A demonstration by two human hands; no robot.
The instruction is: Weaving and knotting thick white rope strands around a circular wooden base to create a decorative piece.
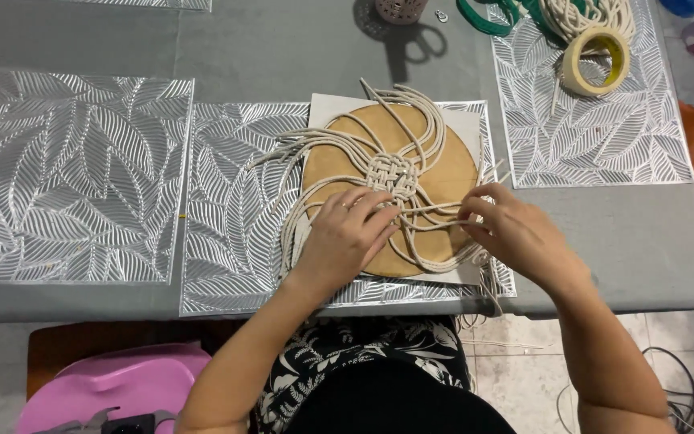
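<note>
My left hand (347, 237) lies flat, fingers spread, pressing cream cords (339, 149) just below the woven knot (393, 173) at the middle of a round brown board (451, 173). At three o'clock from it, my right hand (516, 233) pinches cord ends. At one o'clock on the grey surface (283, 48) sits a tape roll (596, 60).

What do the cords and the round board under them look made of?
Cords: cream twisted rope, likely cotton; matte, with visible strand twist. Round board: flat tan disc, probably cardboard or thin fibreboard; dull, no grain visible. Both hands rest on the cords.
</note>
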